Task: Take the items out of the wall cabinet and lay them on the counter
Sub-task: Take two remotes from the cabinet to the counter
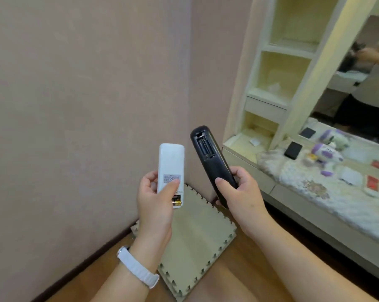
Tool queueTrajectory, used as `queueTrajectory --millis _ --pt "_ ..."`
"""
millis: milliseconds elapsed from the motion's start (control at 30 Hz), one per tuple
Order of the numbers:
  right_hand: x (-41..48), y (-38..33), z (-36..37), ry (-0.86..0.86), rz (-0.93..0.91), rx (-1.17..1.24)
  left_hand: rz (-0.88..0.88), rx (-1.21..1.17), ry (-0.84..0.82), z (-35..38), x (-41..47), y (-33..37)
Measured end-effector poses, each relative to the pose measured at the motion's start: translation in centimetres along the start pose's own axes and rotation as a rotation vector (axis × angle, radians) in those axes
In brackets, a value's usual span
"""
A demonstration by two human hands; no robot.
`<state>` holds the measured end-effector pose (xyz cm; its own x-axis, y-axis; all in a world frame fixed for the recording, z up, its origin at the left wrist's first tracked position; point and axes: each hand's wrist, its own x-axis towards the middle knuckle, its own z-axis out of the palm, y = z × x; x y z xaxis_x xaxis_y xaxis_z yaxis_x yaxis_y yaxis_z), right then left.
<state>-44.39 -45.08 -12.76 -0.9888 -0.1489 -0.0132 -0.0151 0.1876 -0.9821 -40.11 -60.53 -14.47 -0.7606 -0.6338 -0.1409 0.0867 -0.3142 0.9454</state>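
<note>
White remote (171, 162) upright, black remote (213, 165) leaning left, its battery bay (202, 147) apparently open

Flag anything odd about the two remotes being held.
Both lack battery covers. The white remote in the left hand shows a battery exposed at its lower end. The black remote in the right hand has its bay open near the top, and it looks empty.

Soft even light, blurred wide-angle edges
</note>
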Motion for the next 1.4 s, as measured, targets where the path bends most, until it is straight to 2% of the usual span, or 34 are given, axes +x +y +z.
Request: queueTrajectory --millis 200,333,467,867,1133,1400 --pt "2.5 1.8 -5.6 0.221 0.103 -0.053 -0.131 0.029 -0.202 8.0 3.4 -4.2" --pt "2.8 2.7 -10.7 0.390 0.129 -0.057 -0.181 0.063 -0.362 13.5 2.8 -6.3" --pt "2.8 3.9 -15.3 0.484 0.146 -0.032 -0.198 0.101 -0.485 18.5 1.2 -8.2" --pt "4.1 10.0 -34.1 0.556 0.162 0.122 -0.144 0.249 -0.550 35.4 -6.7 -14.8" --pt "2.9 14.0 -49.6 0.653 0.197 0.110 -0.087 0.283 -0.711 49.3 -15.5 -19.6" --pt "3.1 17.8 -56.7 0.732 0.275 0.117 -0.061 0.389 -0.782 55.8 -17.4 -24.2"
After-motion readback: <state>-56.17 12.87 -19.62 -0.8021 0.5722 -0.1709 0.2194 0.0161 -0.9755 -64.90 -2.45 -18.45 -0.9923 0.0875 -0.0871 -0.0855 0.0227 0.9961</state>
